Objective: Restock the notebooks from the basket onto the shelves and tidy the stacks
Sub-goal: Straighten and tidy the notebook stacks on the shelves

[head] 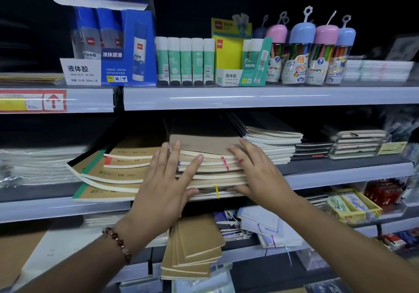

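Note:
A tall stack of kraft-cover notebooks (204, 140) lies on the middle shelf (340, 176), with pink and yellow bands around some bundles. My left hand (165, 183) is spread over the stack's front left, fingers reaching its top and thumb under its lower edge. My right hand (260, 174) clasps the front right corner, fingers on top and thumb at the bottom. Left of the stack, B5 kraft notebooks (118, 174) with green and red spines lie fanned and askew. No basket is in view.
White-edged notebooks (272, 138) and dark ones (313, 149) sit right of the stack. The upper shelf holds glue sticks (186, 59), a blue glue box (127, 43) and pencil tubes (313, 50). Below, slim kraft notebooks (195, 247) overhang the lower shelf.

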{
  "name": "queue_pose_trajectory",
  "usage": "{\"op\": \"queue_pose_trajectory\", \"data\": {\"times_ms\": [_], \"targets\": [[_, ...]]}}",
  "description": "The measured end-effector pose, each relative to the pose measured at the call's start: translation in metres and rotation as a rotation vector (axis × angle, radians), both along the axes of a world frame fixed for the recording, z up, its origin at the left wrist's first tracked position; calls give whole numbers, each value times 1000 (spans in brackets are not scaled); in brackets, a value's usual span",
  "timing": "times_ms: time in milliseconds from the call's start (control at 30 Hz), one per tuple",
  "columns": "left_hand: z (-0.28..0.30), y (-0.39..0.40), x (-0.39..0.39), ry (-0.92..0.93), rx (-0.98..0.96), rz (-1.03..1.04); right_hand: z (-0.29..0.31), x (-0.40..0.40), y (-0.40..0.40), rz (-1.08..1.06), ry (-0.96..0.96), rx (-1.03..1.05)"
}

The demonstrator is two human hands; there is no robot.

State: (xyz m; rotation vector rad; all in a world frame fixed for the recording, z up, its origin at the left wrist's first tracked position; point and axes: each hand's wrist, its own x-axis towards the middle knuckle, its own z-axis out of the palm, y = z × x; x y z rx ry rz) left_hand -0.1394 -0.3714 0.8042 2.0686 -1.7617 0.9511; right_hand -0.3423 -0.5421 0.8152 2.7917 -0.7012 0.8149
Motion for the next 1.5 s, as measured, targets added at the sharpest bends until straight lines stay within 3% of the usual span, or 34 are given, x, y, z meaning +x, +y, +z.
{"op": "queue_pose_trajectory", "data": {"times_ms": [133, 300, 400, 467, 600, 667, 933, 1500], "targets": [[2, -8, 11, -1, 48, 15, 4, -1, -1, 11, -6, 174], [4, -5, 11, 184, 79, -12, -7, 2, 3, 62, -196, 543], [4, -1, 11, 296, 128, -70, -10, 7, 6, 95, -323, 671], [2, 2, 10, 309, 158, -89, -9, 5, 6, 98, -304, 721], [-2, 3, 15, 241, 149, -69, -10, -9, 2, 53, -18, 603], [1, 3, 16, 213, 141, -59, -10, -13, -2, 37, 25, 536], [12, -7, 21, 262, 90, -82, -6, -7, -18, 12, -40, 472], [15, -39, 5, 140, -24, 215, -13, 20, -27, -78, -208, 464]]}}
